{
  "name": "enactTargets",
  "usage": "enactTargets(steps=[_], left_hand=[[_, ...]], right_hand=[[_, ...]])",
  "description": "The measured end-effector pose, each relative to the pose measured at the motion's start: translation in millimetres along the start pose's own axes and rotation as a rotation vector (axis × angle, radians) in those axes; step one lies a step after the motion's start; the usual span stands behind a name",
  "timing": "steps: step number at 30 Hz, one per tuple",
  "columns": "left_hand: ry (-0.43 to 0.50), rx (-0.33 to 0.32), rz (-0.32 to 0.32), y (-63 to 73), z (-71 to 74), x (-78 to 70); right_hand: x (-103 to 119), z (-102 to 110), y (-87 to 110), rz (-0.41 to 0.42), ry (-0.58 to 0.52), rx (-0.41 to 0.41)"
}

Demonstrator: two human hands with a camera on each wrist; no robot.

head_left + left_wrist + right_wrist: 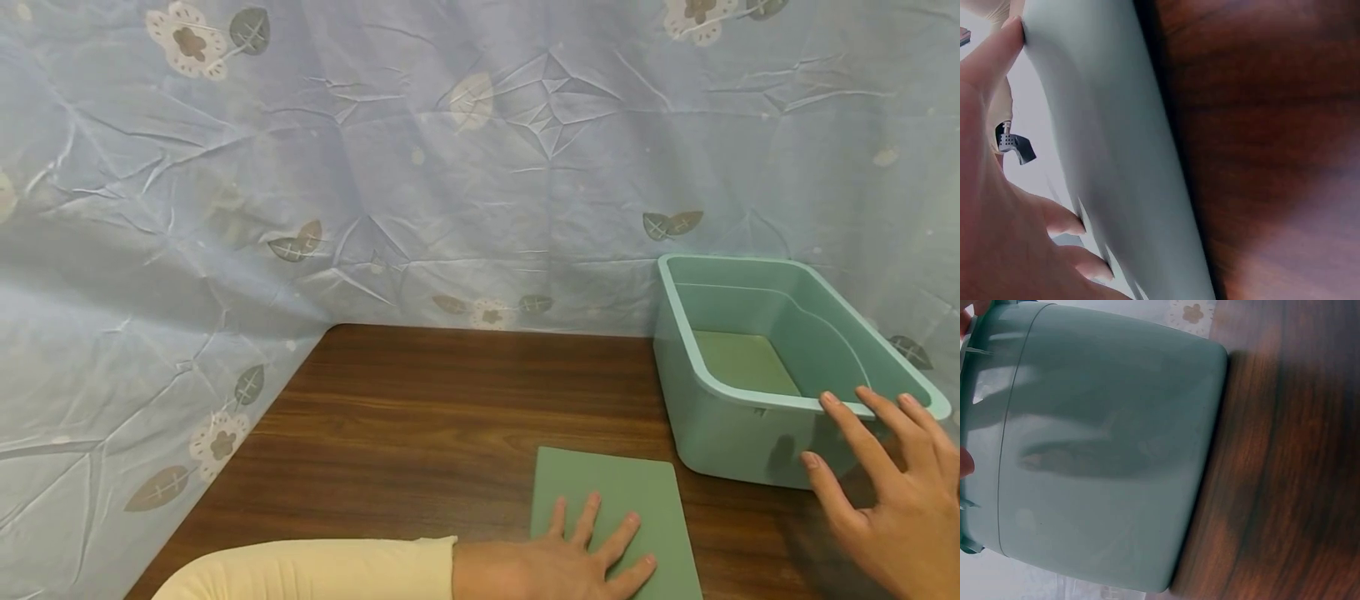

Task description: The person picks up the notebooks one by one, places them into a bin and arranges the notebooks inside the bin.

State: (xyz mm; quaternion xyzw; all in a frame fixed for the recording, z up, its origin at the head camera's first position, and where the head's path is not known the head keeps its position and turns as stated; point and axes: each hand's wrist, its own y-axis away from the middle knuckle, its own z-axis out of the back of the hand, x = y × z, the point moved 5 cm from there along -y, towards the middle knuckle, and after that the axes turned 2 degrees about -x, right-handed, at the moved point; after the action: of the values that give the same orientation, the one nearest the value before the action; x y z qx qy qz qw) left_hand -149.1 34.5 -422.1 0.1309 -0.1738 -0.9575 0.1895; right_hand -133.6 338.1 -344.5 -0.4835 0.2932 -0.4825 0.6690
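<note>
A flat, rectangular green sheet or board (611,473) lies on the brown wooden table. My left hand (581,562) rests on it with fingers spread. The left wrist view shows the thumb and fingertips (1063,219) against the green surface (1110,119). To the right stands a pale green plastic bin (716,429). My right hand (896,500) is at the bin's near side, fingers extended and parted, tips by the rim; whether they touch it I cannot tell. Inside the bin, a flat olive-green piece (742,360) lies on the floor.
Behind and to the left of the wooden table (450,392) hangs a pale, creased cloth (450,183) with flowers and leaves. The bin stands at the table's back right, close to the cloth.
</note>
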Motion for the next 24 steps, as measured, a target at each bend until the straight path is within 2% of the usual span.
enactTargets(steps=[4,7,10,13,16,19,21,23,24], left_hand=[[-0.029,-0.005,-0.02,-7.2,-7.1,3.1],[-0.035,-0.022,-0.041,-18.6,-20.1,10.1],[-0.079,-0.05,-0.048,-30.7,-35.5,18.6],[-0.124,-0.053,-0.038,-42.6,-50.4,26.9],[-0.145,-0.058,-0.023,-47.6,-56.1,29.6],[-0.151,-0.045,0.027,-35.7,-39.3,24.6],[-0.134,-0.03,0.063,-23.6,-23.0,22.6],[-0.114,-0.017,0.085,-11.1,-5.9,23.0],[-0.106,-0.016,0.088,-9.4,-3.1,27.2]], right_hand=[[-2,0,0.6,0.007,-0.004,-0.013],[-2,0,0.2,0.012,-0.01,-0.024],[-1,-1,-0.7,0.015,-0.012,-0.027],[-1,-1,-1.4,0.017,-0.018,-0.039],[-1,-1,-1.1,0.014,-0.02,-0.048],[-1,-1,-0.4,0.011,-0.017,-0.054],[0,-1,-0.4,0.011,-0.017,-0.059],[1,-1,-0.8,0.012,-0.021,-0.071],[1,-1,-1.0,0.01,-0.025,-0.075]])
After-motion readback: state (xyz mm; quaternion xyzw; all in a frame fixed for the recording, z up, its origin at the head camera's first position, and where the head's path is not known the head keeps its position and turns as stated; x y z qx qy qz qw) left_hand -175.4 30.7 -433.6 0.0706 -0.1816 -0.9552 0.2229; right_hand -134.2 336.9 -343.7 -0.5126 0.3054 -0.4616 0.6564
